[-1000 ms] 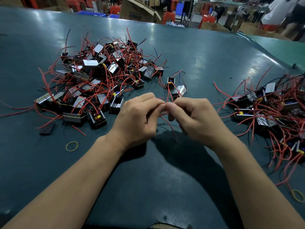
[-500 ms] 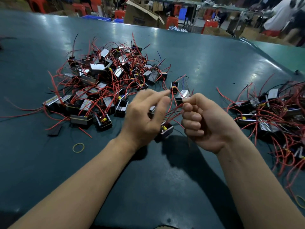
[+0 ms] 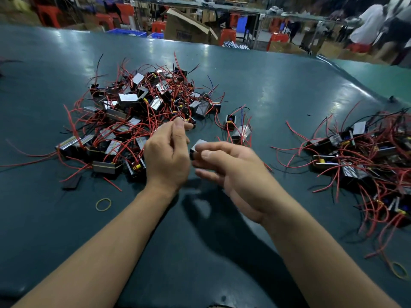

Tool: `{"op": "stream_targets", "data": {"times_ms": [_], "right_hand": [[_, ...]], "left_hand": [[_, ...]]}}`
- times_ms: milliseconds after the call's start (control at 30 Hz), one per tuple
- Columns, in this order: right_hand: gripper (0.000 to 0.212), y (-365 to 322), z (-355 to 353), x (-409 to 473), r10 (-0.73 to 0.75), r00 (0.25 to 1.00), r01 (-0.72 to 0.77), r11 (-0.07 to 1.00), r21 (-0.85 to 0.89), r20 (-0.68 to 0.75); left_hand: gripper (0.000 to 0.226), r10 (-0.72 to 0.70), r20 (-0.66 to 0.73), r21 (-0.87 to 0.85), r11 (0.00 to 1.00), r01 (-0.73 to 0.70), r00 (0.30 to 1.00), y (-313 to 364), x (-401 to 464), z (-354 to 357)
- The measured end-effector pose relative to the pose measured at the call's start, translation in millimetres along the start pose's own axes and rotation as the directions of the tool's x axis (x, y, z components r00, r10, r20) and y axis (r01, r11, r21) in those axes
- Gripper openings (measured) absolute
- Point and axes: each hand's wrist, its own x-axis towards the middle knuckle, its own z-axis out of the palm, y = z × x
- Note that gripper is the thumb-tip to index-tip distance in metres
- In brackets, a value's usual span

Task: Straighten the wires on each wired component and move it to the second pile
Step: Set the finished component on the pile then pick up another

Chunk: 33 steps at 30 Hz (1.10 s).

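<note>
Your right hand (image 3: pixel 224 165) holds a component (image 3: pixel 198 148) above the desk (image 3: pixel 255 90); your left hand (image 3: pixel 169 152) pinches its wires. The second pile (image 3: pixel 360 156) lies to your right, nearer the right hand.

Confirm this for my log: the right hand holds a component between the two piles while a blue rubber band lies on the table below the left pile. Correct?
Not quite: the rubber band is yellow, not blue, as the head view shows. The rest stands: the right hand holds a component between the piles, and the band lies on the table below the left pile.
</note>
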Motion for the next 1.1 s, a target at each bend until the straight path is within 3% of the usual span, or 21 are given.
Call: {"op": "stream_targets", "data": {"times_ms": [100,267,400,533,667,767,833,933,1033,1100], "right_hand": [[0.019,1.4,-8.7,9.6,0.076,0.965,-0.073,0.997,0.021,-0.25],[0.01,-4.5,-36.6,15.5,0.041,0.903,-0.106,0.986,-0.131,-0.428],[0.008,-9.4,-72.9,27.1,-0.089,0.771,-0.13,0.947,-0.293,-0.63],[0.028,-9.5,-113.4,28.3,-0.248,0.609,-0.227,0.856,-0.465,-0.753],[0.02,-1.0,-110.3,30.9,-0.422,0.573,-0.401,0.604,-0.689,-0.703],[0.02,3.0,-96.5,36.9,-0.606,0.58,-0.277,0.482,-0.831,-0.544],[0.026,7.8,-87.9,41.6,-0.652,0.658,-0.114,0.408,-0.906,-0.377],[0.047,19.4,-77.9,54.2,-0.53,0.826,-0.029,0.303,-0.953,-0.194],[0.045,21.1,-71.2,60.8,-0.437,0.894,0.048,0.303,-0.952,-0.094],[0.041,20.7,-65.8,57.6,-0.45,0.893,0.195,0.404,-0.894,-0.009]], "left_hand": [[0.042,-0.03,-0.049,-0.006,1.0,0.03,0.998,-2.5,2.2,0.3],[0.032,0.008,0.02,0.047,0.999,-0.009,1.0,-1.3,-0.8,2.0],[0.019,0.083,0.196,0.125,0.986,-0.108,0.977,-2.0,-4.1,3.6],[0.012,0.119,0.396,0.228,0.948,-0.223,0.91,-3.9,-7.3,6.2],[0.03,0.035,0.466,0.352,0.91,-0.221,0.884,-9.6,-6.8,8.1],[0.029,-0.003,0.439,0.383,0.905,-0.184,0.899,-11.8,-5.0,8.2],[0.027,-0.007,0.418,0.398,0.901,-0.176,0.908,-11.4,-5.4,9.5],[0.027,-0.02,0.417,0.401,0.901,-0.164,0.909,-11.3,-5.7,9.3],[0.025,-0.009,0.417,0.389,0.906,-0.169,0.909,-11.0,-6.0,8.4],[0.023,0.007,0.388,0.352,0.923,-0.156,0.922,-9.2,-5.5,7.8]]}}
